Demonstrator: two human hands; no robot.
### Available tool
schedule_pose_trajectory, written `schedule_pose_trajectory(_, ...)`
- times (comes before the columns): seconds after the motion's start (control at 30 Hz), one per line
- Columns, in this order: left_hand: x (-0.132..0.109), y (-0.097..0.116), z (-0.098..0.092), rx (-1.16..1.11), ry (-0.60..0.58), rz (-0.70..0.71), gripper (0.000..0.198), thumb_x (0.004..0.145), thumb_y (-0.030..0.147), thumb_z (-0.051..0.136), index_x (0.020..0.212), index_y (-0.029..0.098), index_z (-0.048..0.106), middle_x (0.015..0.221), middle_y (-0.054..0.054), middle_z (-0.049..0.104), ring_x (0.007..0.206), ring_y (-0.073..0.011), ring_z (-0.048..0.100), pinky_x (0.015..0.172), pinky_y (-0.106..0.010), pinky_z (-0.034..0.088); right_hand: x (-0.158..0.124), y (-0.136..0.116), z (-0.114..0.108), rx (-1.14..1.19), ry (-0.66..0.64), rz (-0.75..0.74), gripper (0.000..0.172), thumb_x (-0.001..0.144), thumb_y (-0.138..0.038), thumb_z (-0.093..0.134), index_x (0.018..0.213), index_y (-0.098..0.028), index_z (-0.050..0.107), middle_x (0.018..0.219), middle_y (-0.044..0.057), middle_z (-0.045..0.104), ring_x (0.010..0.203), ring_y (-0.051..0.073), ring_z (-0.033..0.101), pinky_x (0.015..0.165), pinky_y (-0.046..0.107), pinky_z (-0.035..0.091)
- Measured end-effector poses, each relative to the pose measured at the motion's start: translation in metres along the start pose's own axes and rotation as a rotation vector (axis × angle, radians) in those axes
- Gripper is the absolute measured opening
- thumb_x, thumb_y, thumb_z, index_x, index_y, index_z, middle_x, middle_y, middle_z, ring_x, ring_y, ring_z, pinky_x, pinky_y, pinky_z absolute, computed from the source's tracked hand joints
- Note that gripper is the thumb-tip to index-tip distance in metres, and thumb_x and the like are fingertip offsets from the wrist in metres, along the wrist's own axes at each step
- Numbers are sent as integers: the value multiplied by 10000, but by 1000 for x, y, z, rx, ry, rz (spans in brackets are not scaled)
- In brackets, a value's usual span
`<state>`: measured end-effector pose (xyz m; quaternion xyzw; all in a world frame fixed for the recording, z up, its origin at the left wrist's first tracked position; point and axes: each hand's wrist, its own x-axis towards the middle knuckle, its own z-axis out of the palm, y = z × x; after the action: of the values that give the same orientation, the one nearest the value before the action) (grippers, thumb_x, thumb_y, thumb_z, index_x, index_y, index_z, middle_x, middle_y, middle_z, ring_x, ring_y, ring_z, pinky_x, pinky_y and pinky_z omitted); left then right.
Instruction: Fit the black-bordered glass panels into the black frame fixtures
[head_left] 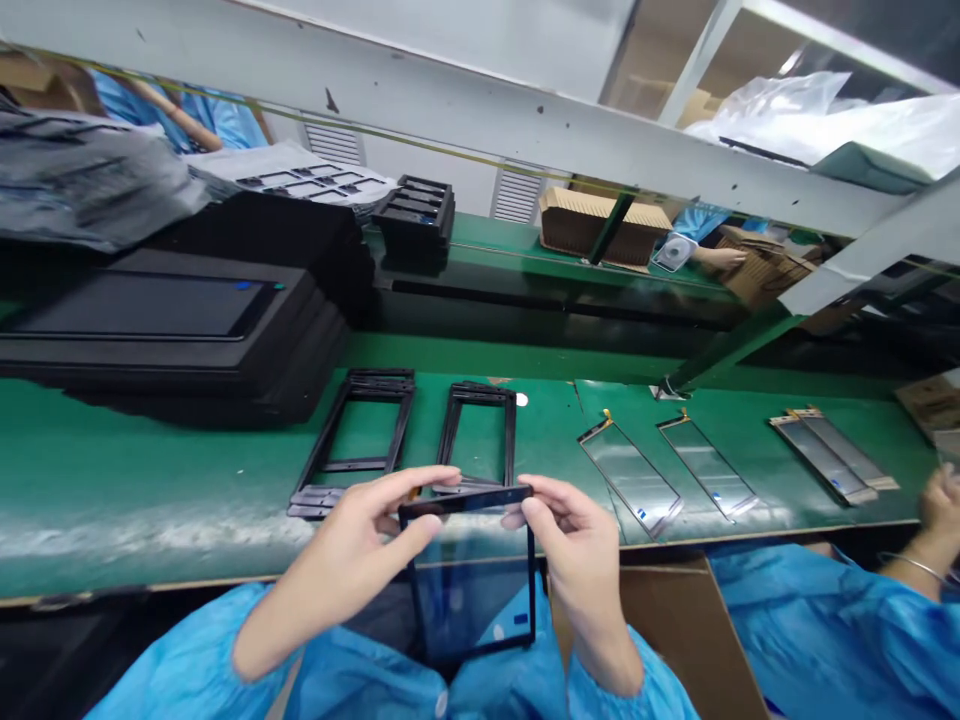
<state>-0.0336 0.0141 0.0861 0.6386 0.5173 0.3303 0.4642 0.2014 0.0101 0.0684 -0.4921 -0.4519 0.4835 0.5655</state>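
Note:
Both of my hands grip a black-bordered glass touch panel (480,590) by its far edge, above my lap and just off the bench edge. My left hand (367,545) pinches its left corner, thumb on the near side. At the right corner my right hand (574,540) pinches with thumb and fingers. A small blue tab shows at the panel's lower right. Beyond my hands lie stacked black plastic frames (480,435), and to their left a second stack of frames (360,430). Two glass panels with orange flex tails, a nearer one (634,475) and a farther one (709,465), lie to the right.
A tall stack of black trays (165,330) stands at the left on the green bench (187,500). More glass panels (829,455) lie far right, near a co-worker's hand (941,505). A green post (727,350) rises behind, and a cardboard box (675,620) sits below the bench edge.

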Motion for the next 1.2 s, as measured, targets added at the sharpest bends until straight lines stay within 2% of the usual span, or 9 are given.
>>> schedule_pose_trajectory(0.17, -8, -9, 1, -271, 107, -160, 374, 888, 431, 802, 1206, 236, 825, 890, -63, 874, 781, -251, 845, 745, -259, 675, 6, 1, -4, 84, -13, 64, 218, 843, -395, 873, 1002, -247, 849, 721, 39, 846, 671, 191, 826, 675, 240, 649)
schedule_pose_trajectory(0.5, -13, 5, 8, -317, 212, -249, 336, 804, 421, 853, 1076, 226, 861, 717, -40, 839, 703, -262, 830, 665, -262, 663, 5, -1, -4, 94, -6, 96, 242, 821, -409, 889, 963, -221, 831, 638, 25, 813, 583, 174, 791, 628, 241, 638)
schedule_pose_trajectory(0.6, -12, -2, 5, -242, 142, -209, 344, 872, 421, 791, 1153, 229, 842, 843, -59, 863, 755, -266, 835, 696, -280, 667, 4, -3, -5, 51, -9, 93, 271, 825, -433, 883, 963, -210, 818, 664, 41, 821, 588, 186, 794, 626, 263, 648)
schedule_pose_trajectory(0.7, -7, -4, 2, 40, 51, 17, 428, 902, 387, 769, 1322, 307, 780, 1361, -64, 774, 1182, -313, 766, 976, -338, 624, 2, -3, 2, 5, -86, 111, 287, 839, -401, 870, 1043, -212, 800, 740, 40, 839, 615, 178, 798, 657, 265, 653)
schedule_pose_trajectory(0.77, -3, -2, 2, 208, -67, 138, 567, 893, 360, 787, 1451, 367, 685, 1531, -31, 660, 1325, -330, 680, 1083, -374, 559, 0, -2, 9, 8, -179, 149, 412, 833, -362, 874, 1205, -230, 758, 782, 16, 842, 655, 172, 804, 688, 268, 657)
schedule_pose_trajectory(0.87, 2, 5, 5, 128, -346, 93, 610, 978, 318, 688, 1567, 381, 542, 1304, -30, 803, 974, -258, 815, 932, -349, 606, 2, -2, 8, 39, -293, 215, 570, 821, -399, 878, 1344, -258, 702, 882, 20, 855, 728, 190, 815, 716, 295, 664)
schedule_pose_trajectory(0.93, 1, 6, 6, -51, -409, -38, 529, 1045, 331, 592, 1567, 351, 508, 1150, -31, 848, 816, -214, 818, 789, -300, 612, 6, -1, -6, -18, -325, 242, 456, 868, -490, 823, 1255, -256, 771, 1001, 61, 864, 825, 216, 826, 784, 327, 665)
schedule_pose_trajectory(1.03, -4, 2, 5, -272, -268, -204, 436, 1069, 429, 553, 1474, 270, 528, 1153, -105, 838, 853, -223, 818, 629, -246, 565, 12, 6, -40, -173, -294, 293, 407, 929, -608, 714, 976, -234, 864, 1027, 111, 865, 923, 264, 827, 863, 363, 652)
schedule_pose_trajectory(1.2, -13, -11, 10, -437, -70, -220, 481, 1050, 503, 585, 1426, 216, 498, 1167, -182, 818, 832, -232, 817, 580, -235, 539, 7, 26, -68, -1, -112, 423, 457, 838, -674, 775, 862, -224, 848, 725, 105, 837, 670, 295, 814, 697, 388, 662)
